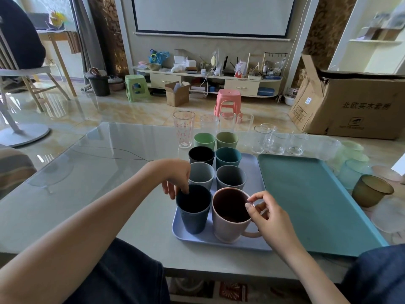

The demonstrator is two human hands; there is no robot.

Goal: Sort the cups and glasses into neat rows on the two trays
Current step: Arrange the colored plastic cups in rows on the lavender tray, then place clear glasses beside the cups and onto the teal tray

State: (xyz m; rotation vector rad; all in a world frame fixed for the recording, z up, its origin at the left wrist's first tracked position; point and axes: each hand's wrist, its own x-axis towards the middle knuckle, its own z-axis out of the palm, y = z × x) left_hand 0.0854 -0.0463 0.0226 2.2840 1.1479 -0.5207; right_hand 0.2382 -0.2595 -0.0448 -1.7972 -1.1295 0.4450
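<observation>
Eight cups on lilac tray (255, 178), left fingers (175, 189) pinching navy cup (194, 208), right fingers (252, 204) seemingly pinching pink mug (230, 218)

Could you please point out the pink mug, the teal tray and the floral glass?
pink mug (226, 227): head view, outer wall.
teal tray (306, 194): head view, bare floor.
floral glass (184, 132): head view, patterned side.

Bare forearms without sleeves; dark blue denim trousers (122, 275) on the lap.
</observation>
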